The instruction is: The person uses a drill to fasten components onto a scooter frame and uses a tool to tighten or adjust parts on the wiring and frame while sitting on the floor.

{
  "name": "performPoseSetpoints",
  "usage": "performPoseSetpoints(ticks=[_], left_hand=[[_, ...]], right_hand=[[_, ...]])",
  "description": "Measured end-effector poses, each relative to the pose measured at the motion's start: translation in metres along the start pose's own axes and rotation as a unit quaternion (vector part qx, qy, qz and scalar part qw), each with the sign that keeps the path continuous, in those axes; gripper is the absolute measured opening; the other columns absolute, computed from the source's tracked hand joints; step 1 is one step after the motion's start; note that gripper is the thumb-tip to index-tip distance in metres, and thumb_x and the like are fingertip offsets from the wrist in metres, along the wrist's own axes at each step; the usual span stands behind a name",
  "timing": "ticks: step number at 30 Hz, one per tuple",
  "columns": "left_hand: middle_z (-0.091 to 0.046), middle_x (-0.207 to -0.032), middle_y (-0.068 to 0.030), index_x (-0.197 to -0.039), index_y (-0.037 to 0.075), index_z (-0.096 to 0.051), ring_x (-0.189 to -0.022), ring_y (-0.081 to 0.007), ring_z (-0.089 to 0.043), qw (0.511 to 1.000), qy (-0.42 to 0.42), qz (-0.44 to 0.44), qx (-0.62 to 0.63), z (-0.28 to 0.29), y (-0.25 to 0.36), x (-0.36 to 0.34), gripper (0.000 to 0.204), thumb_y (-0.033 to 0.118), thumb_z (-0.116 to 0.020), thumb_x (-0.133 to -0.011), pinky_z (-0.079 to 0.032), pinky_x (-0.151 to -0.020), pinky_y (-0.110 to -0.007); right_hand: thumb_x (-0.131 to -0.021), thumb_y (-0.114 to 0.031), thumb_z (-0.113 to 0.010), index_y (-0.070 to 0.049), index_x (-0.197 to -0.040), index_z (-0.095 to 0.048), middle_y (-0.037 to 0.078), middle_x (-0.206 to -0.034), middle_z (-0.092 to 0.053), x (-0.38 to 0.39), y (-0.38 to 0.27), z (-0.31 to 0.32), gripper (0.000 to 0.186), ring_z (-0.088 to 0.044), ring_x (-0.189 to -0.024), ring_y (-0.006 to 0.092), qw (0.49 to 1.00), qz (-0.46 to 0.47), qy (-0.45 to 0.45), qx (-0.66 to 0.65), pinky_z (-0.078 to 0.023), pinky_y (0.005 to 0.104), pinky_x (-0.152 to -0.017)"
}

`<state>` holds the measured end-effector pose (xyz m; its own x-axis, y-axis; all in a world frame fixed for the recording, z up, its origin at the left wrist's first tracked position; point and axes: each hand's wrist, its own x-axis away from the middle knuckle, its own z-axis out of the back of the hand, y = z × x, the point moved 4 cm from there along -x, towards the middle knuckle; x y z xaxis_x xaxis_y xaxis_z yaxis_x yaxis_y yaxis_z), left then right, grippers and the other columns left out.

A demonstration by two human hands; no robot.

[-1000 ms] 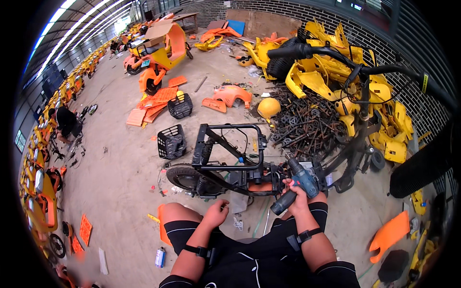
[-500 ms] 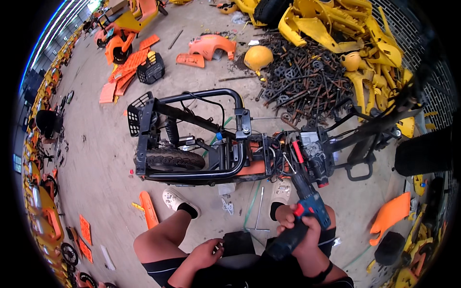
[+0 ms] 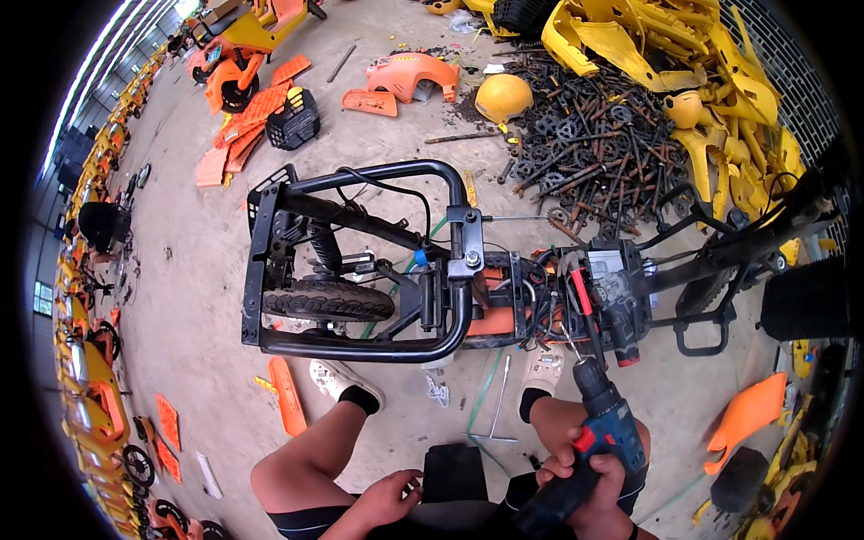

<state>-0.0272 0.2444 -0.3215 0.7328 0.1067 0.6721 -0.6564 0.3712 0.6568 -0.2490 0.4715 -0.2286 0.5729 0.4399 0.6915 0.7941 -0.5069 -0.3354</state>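
My right hand (image 3: 589, 481) is wrapped round the grip of a blue and black cordless drill (image 3: 612, 432). The drill's long thin bit points away from me, at the near side of a black scooter frame (image 3: 378, 346) lying across the floor in front of me. My left hand (image 3: 391, 497) rests over my left thigh, its fingers curled in; whether something small sits in them is hidden. A tool with red handles (image 3: 581, 290) lies on the frame among cables, beside a second power tool (image 3: 621, 315). A tyred wheel (image 3: 328, 300) sits inside the frame's left part.
A T-handled wrench (image 3: 500, 396) lies between my feet, near some small silvery pieces (image 3: 437, 392). Beyond the frame is a heap of rusty metal parts (image 3: 603, 144), with yellow body panels (image 3: 630, 45) behind. Orange panels (image 3: 288, 396) lie on the floor. Scooters line the left.
The drill has drawn back a little toward me, away from the frame, and its bit now shows. My left hand stays over the thigh. The whole view has shifted slightly.
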Motion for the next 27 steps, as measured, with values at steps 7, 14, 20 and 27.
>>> performPoseSetpoints(ticks=[7, 14, 20, 27], left_hand=[[-0.072, -0.100, -0.0125, -0.125, 0.007, -0.064, -0.085, -0.0289, -0.070, 0.999, 0.037, -0.010, 0.008, 0.007, 0.008, 0.001, 0.035, 0.023, -0.065, -0.094, -0.055, -0.076, -0.039], [-0.072, -0.101, -0.0160, -0.127, 0.006, -0.063, -0.087, -0.0296, -0.070, 0.992, 0.092, -0.079, -0.044, 0.029, 0.047, -0.004, 0.035, 0.024, -0.065, -0.096, -0.056, -0.079, -0.038], [-0.072, -0.105, -0.0200, -0.129, 0.004, -0.061, -0.093, -0.0349, -0.071, 0.991, 0.075, -0.091, -0.065, 0.030, 0.046, -0.025, 0.041, 0.028, -0.062, -0.095, -0.056, -0.083, -0.042], [-0.072, -0.110, -0.0227, -0.129, 0.003, -0.060, -0.098, -0.0376, -0.071, 0.989, 0.084, -0.053, -0.109, 0.039, 0.021, -0.035, 0.044, 0.029, -0.062, -0.094, -0.056, -0.088, -0.044]], right_hand=[[-0.085, -0.029, -0.060, -0.009, -0.126, -0.053, 0.007, -0.088, -0.061, 0.000, -0.023, 0.002, 0.046, -0.061, -0.080, 0.0208, 0.994, 0.076, -0.080, -0.018, -0.055, 0.0436, -0.077], [-0.089, -0.023, -0.060, 0.006, -0.124, -0.058, 0.013, -0.094, -0.067, 0.043, -0.140, 0.000, 0.046, -0.066, -0.087, 0.0240, 0.940, 0.304, -0.080, 0.133, -0.054, 0.0343, -0.078], [-0.077, -0.009, -0.074, 0.003, -0.118, -0.063, 0.011, -0.105, -0.070, -0.008, -0.215, 0.046, 0.044, -0.067, -0.096, 0.0220, 0.732, 0.377, 0.135, 0.551, -0.052, 0.0343, -0.087], [-0.071, -0.016, -0.076, -0.007, -0.123, -0.064, 0.016, -0.117, -0.069, -0.120, -0.205, 0.059, 0.054, -0.063, -0.116, 0.0333, 0.402, 0.302, 0.261, 0.824, -0.046, 0.0439, -0.099]])
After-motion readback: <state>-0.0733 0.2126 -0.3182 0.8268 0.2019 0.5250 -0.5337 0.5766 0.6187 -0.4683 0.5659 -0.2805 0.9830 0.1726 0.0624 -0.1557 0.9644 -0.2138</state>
